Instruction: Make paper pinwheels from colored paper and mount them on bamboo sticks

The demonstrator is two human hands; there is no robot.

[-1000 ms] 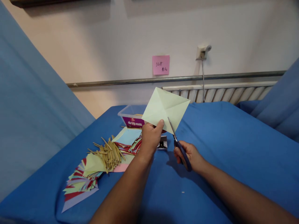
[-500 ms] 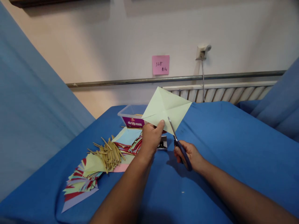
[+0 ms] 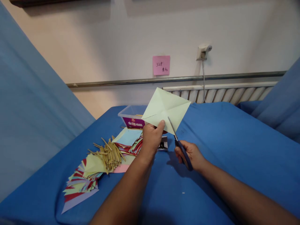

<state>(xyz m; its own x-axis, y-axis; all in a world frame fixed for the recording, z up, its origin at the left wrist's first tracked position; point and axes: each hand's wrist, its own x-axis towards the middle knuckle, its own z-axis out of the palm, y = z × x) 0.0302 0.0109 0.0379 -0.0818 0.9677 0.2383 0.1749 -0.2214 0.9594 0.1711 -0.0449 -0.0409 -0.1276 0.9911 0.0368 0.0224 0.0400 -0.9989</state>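
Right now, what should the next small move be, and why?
Probably a gentle squeeze of the scissors by the right hand, stopping short of the middle of the pale green paper. The left hand grips that paper near its lower edge, and one blade lies across its face from the lower corner, tip pointing toward the middle.

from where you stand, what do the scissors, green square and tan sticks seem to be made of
Scissors: silvery-grey blades suggest metal; dark blue handles look like smooth plastic.
Green square: likely matte paper, thin, with straight crease lines.
Tan sticks: slim and dull, perhaps wood or rolled paper; the view leaves it open.
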